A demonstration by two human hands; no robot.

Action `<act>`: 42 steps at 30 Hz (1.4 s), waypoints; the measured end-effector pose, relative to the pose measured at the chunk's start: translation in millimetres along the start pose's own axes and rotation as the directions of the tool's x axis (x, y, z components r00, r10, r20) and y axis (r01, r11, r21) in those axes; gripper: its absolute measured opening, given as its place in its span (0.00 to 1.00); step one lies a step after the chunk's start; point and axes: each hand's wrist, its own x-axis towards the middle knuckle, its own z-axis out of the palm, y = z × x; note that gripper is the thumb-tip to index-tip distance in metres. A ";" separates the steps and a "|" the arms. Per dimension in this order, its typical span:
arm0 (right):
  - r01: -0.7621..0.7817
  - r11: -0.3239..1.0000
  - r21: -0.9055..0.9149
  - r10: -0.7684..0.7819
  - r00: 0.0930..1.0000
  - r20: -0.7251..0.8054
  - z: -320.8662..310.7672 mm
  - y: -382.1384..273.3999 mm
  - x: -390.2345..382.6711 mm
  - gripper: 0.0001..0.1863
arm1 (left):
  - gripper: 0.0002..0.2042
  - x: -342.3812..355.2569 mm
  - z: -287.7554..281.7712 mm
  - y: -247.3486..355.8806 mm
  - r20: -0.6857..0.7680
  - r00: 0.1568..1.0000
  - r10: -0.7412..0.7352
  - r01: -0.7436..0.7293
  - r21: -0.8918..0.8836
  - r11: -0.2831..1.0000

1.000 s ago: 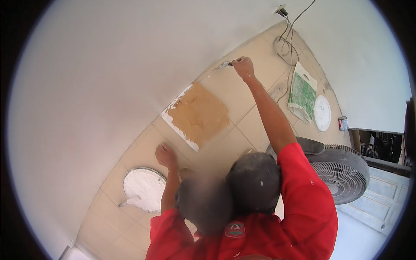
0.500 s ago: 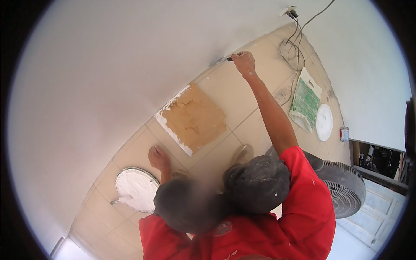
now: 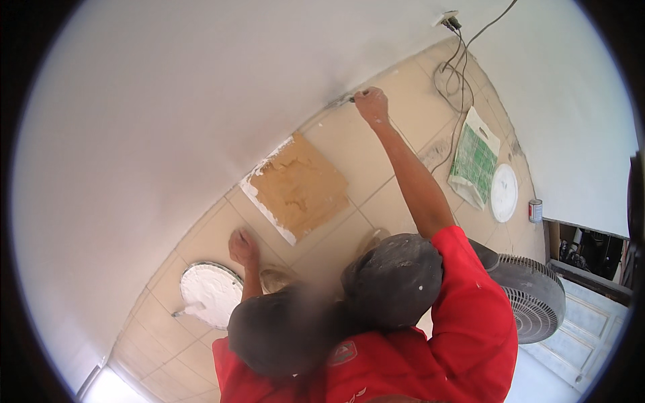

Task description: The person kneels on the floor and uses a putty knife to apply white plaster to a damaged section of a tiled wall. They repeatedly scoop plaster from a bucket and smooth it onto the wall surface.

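Right hand (image 3: 373, 107) around scraper (image 3: 343, 101), long axis leftward

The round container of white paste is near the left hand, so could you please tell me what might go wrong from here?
The left hand is near the round container of white paste, so a backward swing might knock it. The right hand holds a tool close to the base of the wall, so a slip might scuff it. The brown sheet has white residue along two edges, so a misplaced step might spread it.

Bright, soft light; glare (image 3: 111, 388) lower left; edges bent; smudge (image 3: 314, 295) blurry
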 end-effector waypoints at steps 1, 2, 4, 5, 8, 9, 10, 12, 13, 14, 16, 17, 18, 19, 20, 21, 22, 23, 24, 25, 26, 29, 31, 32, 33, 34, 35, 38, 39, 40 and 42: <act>0.009 1.000 0.006 -0.009 1.000 -0.006 -7.6 -7.5 -2.1 0.20 | 0.18 3.1 -3.3 -4.5 -0.006 1.000 -0.016 0.016 0.011 1.000; 0.014 1.000 0.002 -0.014 1.000 -0.014 -17.1 -12.3 -4.4 0.20 | 0.18 3.9 -4.4 -7.7 -0.025 0.999 -0.021 0.022 0.020 1.000; -0.024 0.999 0.035 0.022 0.999 0.043 -33.2 -20.2 -2.2 0.19 | 0.17 4.3 -3.5 -8.2 -0.053 0.998 -0.026 0.027 0.028 0.999; -0.045 0.998 0.045 0.042 0.997 0.070 -40.0 -22.2 -1.8 0.19 | 0.17 3.5 -3.4 -7.2 -0.045 0.999 -0.026 0.026 0.013 1.000; -0.137 0.986 0.098 0.126 0.986 0.111 -47.8 -25.0 -4.2 0.19 | 0.17 2.8 -2.6 -6.7 -0.021 1.000 -0.019 0.019 -0.008 1.000; -0.146 0.985 0.090 0.136 0.985 0.108 -48.1 -25.8 -3.8 0.19 | 0.17 3.5 -1.1 -6.3 -0.013 1.000 -0.014 0.014 -0.002 1.000; -0.156 0.984 0.083 0.147 0.983 0.108 -46.2 -26.4 -4.5 0.19 | 0.17 3.3 -1.1 -7.3 -0.003 1.000 -0.011 0.011 0.009 1.000; -0.195 0.975 0.102 0.182 0.975 0.125 -43.1 -26.9 -7.2 0.19 | 0.17 2.1 -1.0 -9.0 0.010 0.999 -0.032 0.031 0.012 0.999; -0.224 0.966 0.129 0.206 0.968 0.141 -43.1 -27.8 -7.5 0.18 | 0.17 2.7 -1.6 -9.6 0.014 0.999 -0.042 0.042 0.015 0.999; -0.253 0.955 0.155 0.228 0.961 0.158 -43.4 -30.8 -8.3 0.18 | 0.17 3.3 -2.6 -10.6 0.008 0.999 -0.035 0.035 0.022 0.999; -0.284 0.930 0.234 0.263 0.958 0.117 -31.3 -28.1 -3.8 0.18 | 0.17 3.1 -1.9 -8.6 0.001 1.000 -0.016 0.016 0.028 0.999; -0.297 0.916 0.269 0.282 0.955 0.091 -29.2 -22.5 -1.3 0.18 | 0.17 2.2 -0.5 -5.9 -0.001 1.000 -0.014 0.014 0.010 1.000; -0.285 0.930 0.232 0.272 0.958 0.088 -31.0 -13.7 -0.6 0.18 | 0.17 1.3 0.4 -3.4 -0.002 1.000 -0.011 0.011 -0.008 1.000; -0.269 0.940 0.209 0.255 0.963 0.093 -30.9 -17.7 -0.5 0.17 | 0.17 3.8 -0.5 -6.5 -0.016 1.000 -0.012 0.012 -0.015 1.000; -0.253 0.950 0.185 0.238 0.966 0.098 -30.7 -21.6 -0.5 0.17 | 0.17 5.3 -0.7 -8.6 -0.034 0.999 -0.006 0.005 -0.012 1.000; -0.223 0.957 0.184 0.212 0.974 0.075 -29.7 -26.1 -0.6 0.17 | 0.17 6.3 -0.5 -10.1 -0.052 0.999 0.001 -0.001 -0.010 1.000; -0.200 0.965 0.172 0.193 0.980 0.053 -29.6 -23.9 -4.5 0.17 | 0.17 3.7 -2.4 -6.8 -0.058 0.998 0.009 -0.009 -0.009 1.000; -0.177 0.971 0.160 0.174 0.984 0.031 -29.0 -22.2 -8.0 0.17 | 0.17 2.4 -4.9 -4.4 -0.026 1.000 -0.012 0.012 0.011 1.000; -0.182 0.969 0.166 0.181 0.983 0.023 -26.7 -21.9 -9.7 0.17 | 0.17 1.4 -7.8 -2.8 0.006 0.999 -0.033 0.033 0.032 0.999; -0.180 0.967 0.179 0.182 0.983 0.008 -24.3 -26.7 -5.3 0.18 | 0.17 6.2 -11.5 1.4 0.027 0.998 -0.052 0.051 0.051 0.997; -0.177 0.965 0.193 0.182 0.983 -0.007 -23.6 -30.1 -1.8 0.18 | 0.17 6.5 -9.1 0.2 0.016 0.998 -0.058 0.057 0.031 0.998; -0.114 0.980 0.165 0.122 0.992 -0.041 -26.2 -27.1 -13.1 0.16 | 0.17 2.0 -5.6 -5.9 -0.014 0.998 -0.058 0.058 0.011 0.998; -0.083 0.993 0.083 0.091 0.992 -0.092 3.5 -15.9 -32.3 0.15 | 0.18 3.3 2.5 -3.0 -0.003 1.000 0.000 0.000 0.010 1.000; -0.050 0.997 0.056 0.056 0.991 -0.124 12.8 -22.8 -27.6 0.15 | 0.18 7.5 6.5 -1.1 -0.018 1.000 0.001 -0.001 -0.007 1.000; -0.026 0.998 0.055 0.034 0.987 -0.154 11.2 -21.4 -17.5 0.15 | 0.18 10.0 9.7 0.7 -0.032 0.999 0.002 -0.003 -0.026 1.000; -0.014 0.998 0.056 0.023 0.987 -0.162 12.2 -20.5 -21.8 0.15 | 0.18 5.1 7.8 -7.8 -0.032 0.999 -0.005 0.004 -0.024 1.000; 0.001 0.998 0.069 0.010 0.987 -0.163 12.8 -30.2 -26.9 0.15 | 0.18 4.8 1.5 -15.2 -0.017 1.000 -0.026 0.026 -0.014 1.000; -0.067 0.990 0.121 0.080 0.991 -0.107 2.1 -34.2 -23.8 0.13 | 0.17 4.6 -4.0 -15.1 0.002 0.999 -0.054 0.054 0.013 0.998; -0.065 0.987 0.145 0.084 0.989 -0.124 2.3 -35.3 -24.3 0.13 | 0.17 5.3 -6.8 -14.7 -0.018 0.999 -0.045 0.045 0.039 0.998; -0.015 1.000 0.002 0.016 0.985 -0.172 7.1 -7.9 -20.3 0.13 | 0.16 2.4 1.9 2.6 -0.011 1.000 -0.010 0.010 0.027 1.000; -0.027 1.000 0.001 0.027 0.984 -0.178 9.1 -11.2 -14.5 0.13 | 0.17 3.4 6.7 -0.5 -0.015 1.000 -0.023 0.024 0.014 1.000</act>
